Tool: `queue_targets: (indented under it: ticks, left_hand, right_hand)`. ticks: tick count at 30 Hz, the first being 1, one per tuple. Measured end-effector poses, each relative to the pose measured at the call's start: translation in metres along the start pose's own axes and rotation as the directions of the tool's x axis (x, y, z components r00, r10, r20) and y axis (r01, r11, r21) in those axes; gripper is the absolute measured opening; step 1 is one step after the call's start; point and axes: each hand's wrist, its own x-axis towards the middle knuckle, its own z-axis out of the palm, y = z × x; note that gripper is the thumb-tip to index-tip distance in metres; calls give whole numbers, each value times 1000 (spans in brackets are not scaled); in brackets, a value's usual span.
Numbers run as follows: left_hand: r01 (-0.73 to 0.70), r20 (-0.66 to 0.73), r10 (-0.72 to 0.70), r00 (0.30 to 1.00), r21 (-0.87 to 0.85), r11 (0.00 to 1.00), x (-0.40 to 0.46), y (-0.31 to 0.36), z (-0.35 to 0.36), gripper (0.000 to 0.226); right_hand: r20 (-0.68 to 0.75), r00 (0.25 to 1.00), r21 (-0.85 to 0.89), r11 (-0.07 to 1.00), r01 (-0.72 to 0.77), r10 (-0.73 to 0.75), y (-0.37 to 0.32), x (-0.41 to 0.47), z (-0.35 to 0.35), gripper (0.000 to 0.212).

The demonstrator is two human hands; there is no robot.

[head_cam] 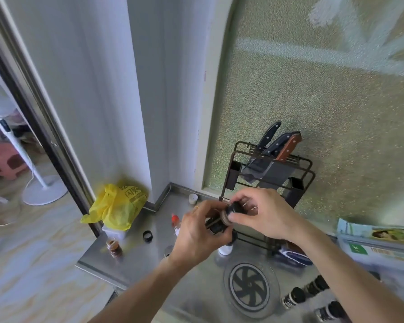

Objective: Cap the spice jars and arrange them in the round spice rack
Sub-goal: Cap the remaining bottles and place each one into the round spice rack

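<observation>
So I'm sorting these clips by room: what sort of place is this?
Most likely a home kitchen: a stainless steel countertop, a black wire rack holding kitchen knives, and small glass spice jars with black caps on the counter.

Layout around the round rack (249, 287) on the desk (145, 255)

Behind it is set the knife rack (269, 173). Three capped jars (294, 297) are laid to its right. To its left are found an uncapped jar (114, 247) and a loose cap (147, 236), with a bag (117, 206) placed farther behind these.
</observation>
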Motion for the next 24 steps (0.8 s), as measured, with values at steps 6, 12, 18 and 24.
queue_targets:
  ticks: [6,12,18,24]
  left_hand:
    - [-3,35,3,999,14,1000,-4,-7,-7,44]
    - [-14,54,13,998,15,1000,-7,-12,-9,41]
    - [-62,108,59,992,28,998,-6,-14,-6,41]
    - [-82,129,79,989,20,996,-5,-15,-2,43]
  right_hand:
    - [125,992,-115,993,-3,18,-8,-2,-3,47]
    - [96,992,-253,966,-61,87,-18,-4,-3,42]
    - [46,990,-347,932,-107,131,-17,-7,0,46]
    - [69,985,-316,940,-129,159,-13,-12,0,42]
